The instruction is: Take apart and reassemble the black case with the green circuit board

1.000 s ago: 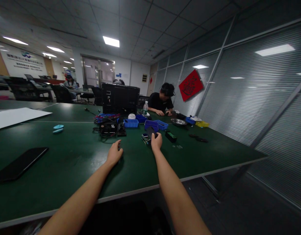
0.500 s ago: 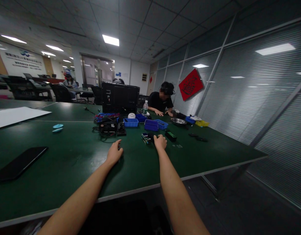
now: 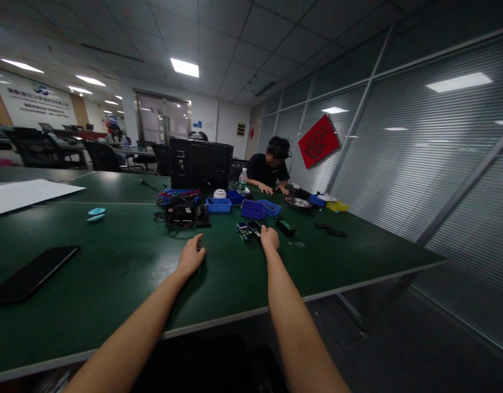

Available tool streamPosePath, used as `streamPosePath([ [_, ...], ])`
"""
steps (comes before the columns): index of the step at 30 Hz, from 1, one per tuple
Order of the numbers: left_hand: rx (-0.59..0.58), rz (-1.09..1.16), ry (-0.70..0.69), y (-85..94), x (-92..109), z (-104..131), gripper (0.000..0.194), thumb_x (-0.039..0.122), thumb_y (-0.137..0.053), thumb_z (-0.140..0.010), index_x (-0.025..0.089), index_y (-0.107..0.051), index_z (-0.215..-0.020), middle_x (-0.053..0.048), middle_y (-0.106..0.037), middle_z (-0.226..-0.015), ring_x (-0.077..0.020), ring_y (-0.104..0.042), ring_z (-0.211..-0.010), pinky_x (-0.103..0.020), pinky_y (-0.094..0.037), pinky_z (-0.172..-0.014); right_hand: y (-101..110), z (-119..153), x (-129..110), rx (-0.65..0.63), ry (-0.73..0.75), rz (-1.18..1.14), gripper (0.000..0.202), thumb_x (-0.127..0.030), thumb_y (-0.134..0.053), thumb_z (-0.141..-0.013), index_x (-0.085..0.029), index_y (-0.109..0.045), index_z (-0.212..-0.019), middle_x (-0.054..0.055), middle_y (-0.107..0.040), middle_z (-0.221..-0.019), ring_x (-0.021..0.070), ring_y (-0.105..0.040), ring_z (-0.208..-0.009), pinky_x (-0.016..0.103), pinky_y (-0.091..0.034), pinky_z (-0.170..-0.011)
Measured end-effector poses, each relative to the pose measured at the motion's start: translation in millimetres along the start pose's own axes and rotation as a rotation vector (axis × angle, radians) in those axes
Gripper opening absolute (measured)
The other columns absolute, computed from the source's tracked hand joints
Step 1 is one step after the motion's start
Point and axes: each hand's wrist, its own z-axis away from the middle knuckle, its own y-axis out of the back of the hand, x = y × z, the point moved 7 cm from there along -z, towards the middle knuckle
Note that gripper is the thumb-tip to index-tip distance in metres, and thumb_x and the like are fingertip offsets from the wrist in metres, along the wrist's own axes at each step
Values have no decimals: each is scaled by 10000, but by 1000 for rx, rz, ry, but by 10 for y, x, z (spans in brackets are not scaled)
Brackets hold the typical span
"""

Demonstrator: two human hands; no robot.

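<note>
My right hand has its fingers closed on the right edge of a small dark case, whose lighter inside shows. Just left of the case lies a small stack of circuit boards on the green table. To the right of my right hand is a black box with a green top, with small clear pieces below it. My left hand rests on the table with thumb and fingers apart, holding nothing, in front of a black device with cables.
Blue trays, a white ball, a bottle and a monitor stand behind. A person leans on the far side near a metal bowl. A black panel lies at left.
The dark case beside my right hand is tilted differently and shows its lighter inside. My right hand has turned slightly and its fingers have drawn in. My left hand has not moved.
</note>
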Motion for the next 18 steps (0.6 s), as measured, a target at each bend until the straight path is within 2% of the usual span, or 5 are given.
streamPosePath([
  [2, -5, -3, 5, 3, 8, 4, 525, 137, -464, -700, 148, -429, -1224, -99, -549, -1114, -162, -559, -913, -298, -435, -839, 80, 47, -49, 85, 36, 54, 444, -426, -328, -844, -128, -602, -1026, 190, -543, -1055, 290, -492, -987, 387, -375, -777],
  [5, -10, -8, 10, 10, 31, 13, 521, 138, -464, -701, 141, -433, -1221, -104, -551, -1112, -165, -557, -913, -299, -435, -839, 145, 170, -248, 188, 208, 113, 410, -409, -344, -851, -158, -571, -1082, 157, -517, -1093, 271, -426, -1045, 376, -326, -848],
  [10, -9, 7, 14, 13, 50, 24, 518, 138, -463, -705, 152, -434, -1223, -97, -549, -1119, -162, -556, -918, -298, -435, -838, -82, 415, -558, 35, 472, 215, 424, -498, -373, -834, -191, -563, -1056, 118, -512, -1043, 243, -412, -1021, 346, -331, -849],
  [14, -18, 9, 16, 5, 40, 21, 516, 141, -464, -707, 154, -435, -1222, -98, -552, -1117, -162, -557, -926, -297, -436, -835, -250, 504, -604, -22, 487, 336, 403, -440, -544, -756, -202, -536, -1081, 124, -432, -1125, 252, -410, -1028, 331, -390, -773],
  [18, -23, 3, 14, -4, 21, 9, 521, 144, -469, -702, 148, -435, -1222, -104, -557, -1111, -167, -557, -928, -299, -437, -829, -304, 480, -586, -28, 470, 315, 338, -312, -559, -750, -193, -551, -1066, 126, -422, -1135, 230, -460, -1000, 300, -404, -751],
])
